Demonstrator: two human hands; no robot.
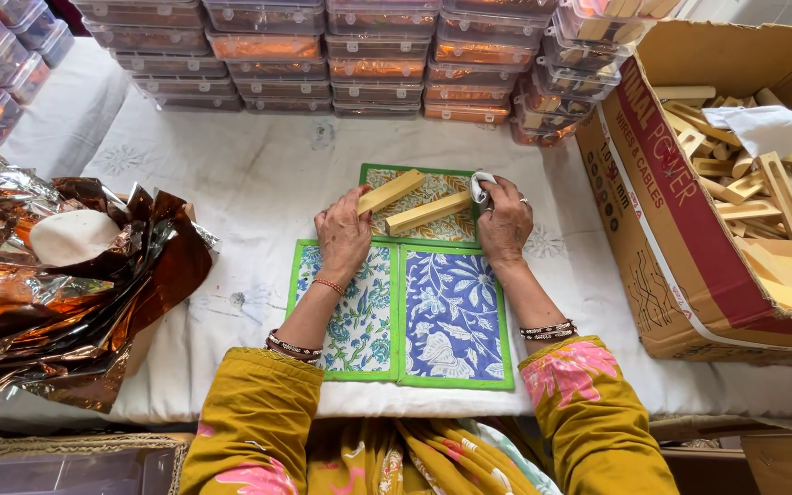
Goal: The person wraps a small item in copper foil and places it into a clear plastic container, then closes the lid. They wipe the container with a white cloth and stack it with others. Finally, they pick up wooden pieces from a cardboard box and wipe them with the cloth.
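Observation:
My left hand [342, 235] grips the near end of a light wooden block [392, 191] lying on a green-edged printed mat [433, 192]. A second wooden block [427, 212] lies just beside it on the same mat. My right hand [504, 223] holds a small white cloth [481, 184] pressed to the right end of that second block. Two more floral mats lie nearer me: a teal one [359, 316] and a blue one [454, 316].
An open cardboard box [666, 229] on the right holds several wooden pieces and a white cloth. Stacked clear plastic containers [323, 64] line the far edge. Crumpled copper foil [66, 293] with a white disc lies at the left on the white tablecloth [231, 183].

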